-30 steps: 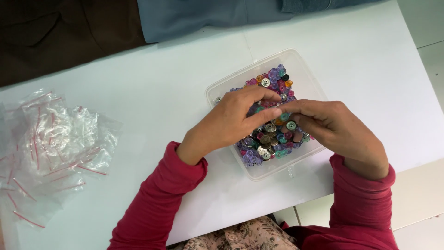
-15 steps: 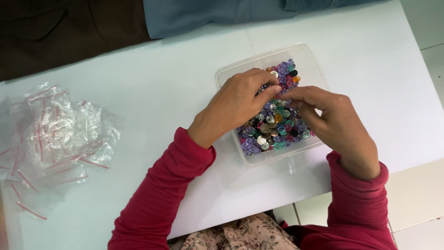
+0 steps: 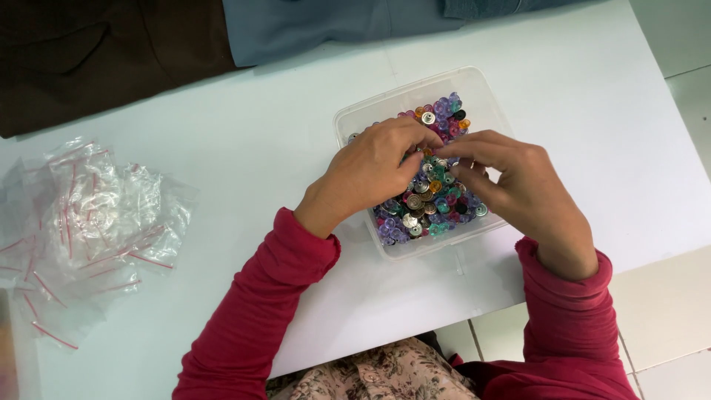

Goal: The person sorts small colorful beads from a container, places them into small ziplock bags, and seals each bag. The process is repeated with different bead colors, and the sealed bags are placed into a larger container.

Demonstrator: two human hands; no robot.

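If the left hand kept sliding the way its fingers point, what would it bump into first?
Most likely the right hand's fingertips. The left hand points rightward over the clear tub of colourful snap buttons, and both hands nearly meet there, though whether they already touch is unclear.

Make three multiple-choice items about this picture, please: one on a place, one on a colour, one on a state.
1. Where does the pile of small clear bags lie?
A. on the table, to the person's left
B. inside the box
C. on the floor

2. What colour are the sleeves?
A. blue
B. red
C. white

3. How is the clear plastic box?
A. lidded
B. empty
C. open, full of small coloured pieces

Answers: 1 A, the bags lie left of the box. 2 B, both forearms are in red. 3 C, both the left hand and the right hand have fingers among the pieces.
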